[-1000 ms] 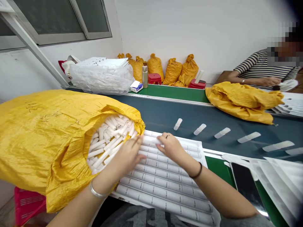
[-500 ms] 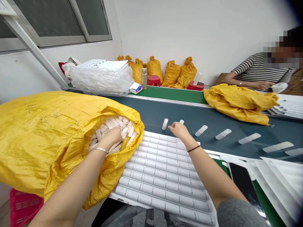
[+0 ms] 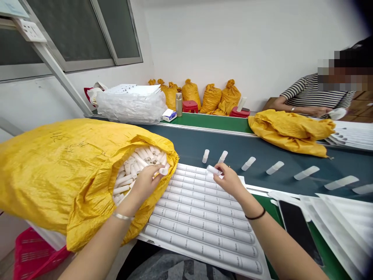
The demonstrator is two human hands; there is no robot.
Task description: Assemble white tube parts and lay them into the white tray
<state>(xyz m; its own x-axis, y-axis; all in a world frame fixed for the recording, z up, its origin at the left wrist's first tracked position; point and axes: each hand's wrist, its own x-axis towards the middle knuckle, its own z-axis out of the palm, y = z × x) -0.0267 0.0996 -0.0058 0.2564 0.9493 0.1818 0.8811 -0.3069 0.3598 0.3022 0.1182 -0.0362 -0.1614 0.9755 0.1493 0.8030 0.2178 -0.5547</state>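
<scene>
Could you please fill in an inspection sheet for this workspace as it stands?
Surface: dark belt between green strips.
Work items: open yellow sack of white tubes; printed white rows; seven short tubes lined up on the belt.
Clutter: phone, crumpled yellow bag, bottle, small box, plastic-wrapped stack.
Grips: left hand pinches a tube by the sack's mouth; right hand holds another tube above the far printed rows.
Cables: nothing seen.
Surroundings: tied sacks and red stools by the wall; person in a striped top across the belt.
</scene>
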